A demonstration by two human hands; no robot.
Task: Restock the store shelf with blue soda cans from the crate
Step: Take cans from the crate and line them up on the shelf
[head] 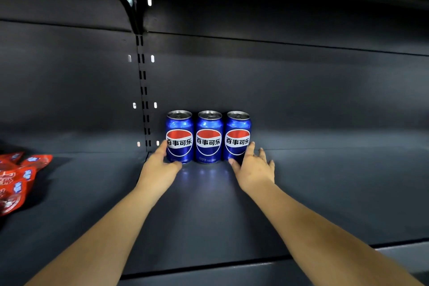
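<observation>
1. So, three blue soda cans are up on the shelf (325,193) already: left can (179,137), middle can (209,137), right can (237,136). They stand upright in a tight row against the back panel, labels facing out, pretty much touching each other.
2. Left hand (160,165) sits at the outer side of the left can, thumb at its base and fingers (162,147) reaching up its side. It looks like a light touch, not a real grab.
3. Right hand (254,167) does the same at the right can, fingers (250,148) straight and spread, holding nothing. My guess is both hands are just squaring up the row.
4. Plenty left to do, I'd say: most of the shelf to the right and in front of the cans is bare.
5. Can't see the crate at all, so no idea how many cans remain.
6. Some red snack packets (18,179) are cut off at the left edge, and the upper shelf area is too dark to read.
</observation>
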